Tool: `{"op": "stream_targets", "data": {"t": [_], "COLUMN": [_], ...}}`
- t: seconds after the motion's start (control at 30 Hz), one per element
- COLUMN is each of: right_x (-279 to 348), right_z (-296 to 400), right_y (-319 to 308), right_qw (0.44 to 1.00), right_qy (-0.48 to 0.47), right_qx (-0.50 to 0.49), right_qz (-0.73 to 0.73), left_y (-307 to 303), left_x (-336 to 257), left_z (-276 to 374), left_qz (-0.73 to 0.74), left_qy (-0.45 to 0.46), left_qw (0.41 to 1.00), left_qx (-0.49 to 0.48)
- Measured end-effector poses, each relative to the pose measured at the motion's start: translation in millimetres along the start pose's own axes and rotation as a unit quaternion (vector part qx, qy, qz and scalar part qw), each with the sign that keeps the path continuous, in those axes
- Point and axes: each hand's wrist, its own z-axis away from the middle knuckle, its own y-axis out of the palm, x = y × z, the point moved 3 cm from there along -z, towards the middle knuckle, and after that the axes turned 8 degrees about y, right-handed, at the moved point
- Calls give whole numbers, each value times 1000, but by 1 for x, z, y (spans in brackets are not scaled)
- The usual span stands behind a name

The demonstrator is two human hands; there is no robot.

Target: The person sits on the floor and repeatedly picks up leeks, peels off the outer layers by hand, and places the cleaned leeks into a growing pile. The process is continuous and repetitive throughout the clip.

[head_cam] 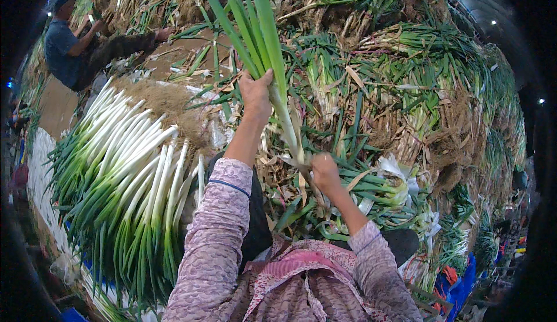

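A long green onion (283, 113) slants across the middle, leaves pointing away from me and its white end toward me. My left hand (256, 93) grips it where the green leaves meet the pale stalk. Down at its lower end, my right hand (325, 173) is closed in a fist on dry outer leaves of the stalk; the fingers are slightly blurred. A brownish strip of leaf (315, 187) hangs beside that fist. To my left lies a large pile of clean white-stalked green onions (130, 148), their roots (163, 104) pointing away from me.
Untrimmed green onions (417, 104) are heaped on the right and along the back. Loose peelings (283, 178) cover the ground before me. Another person (65, 52) sits at the far left. Blue and orange plastic (457, 287) lies at lower right.
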Motion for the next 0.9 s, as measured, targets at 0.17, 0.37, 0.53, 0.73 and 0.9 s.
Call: {"op": "stream_targets", "data": {"t": [0.17, 0.37, 0.53, 0.73, 0.9], "right_x": [-80, -72, 37, 67, 56], "right_z": [179, 115, -25, -38, -62], "right_y": [53, -9, -43, -39, -35], "right_qw": [914, 884, 890, 899, 881], "right_qy": [184, 314, 209, 221, 197], "right_qx": [334, 285, 118, 90, 5], "right_qz": [141, 196, -388, -368, -429], "left_y": [-8, -18, 21, 17, 23], "left_x": [-14, -5, 10, -11, -15], "left_z": [-13, -10, 2, 7, 12], "left_qz": [69, 154, 286, 55, 172], "left_qy": [28, -93, -168, -31, -91], "left_qw": [997, 981, 927, 969, 956], "left_qx": [24, 67, 175, 240, 218]}}
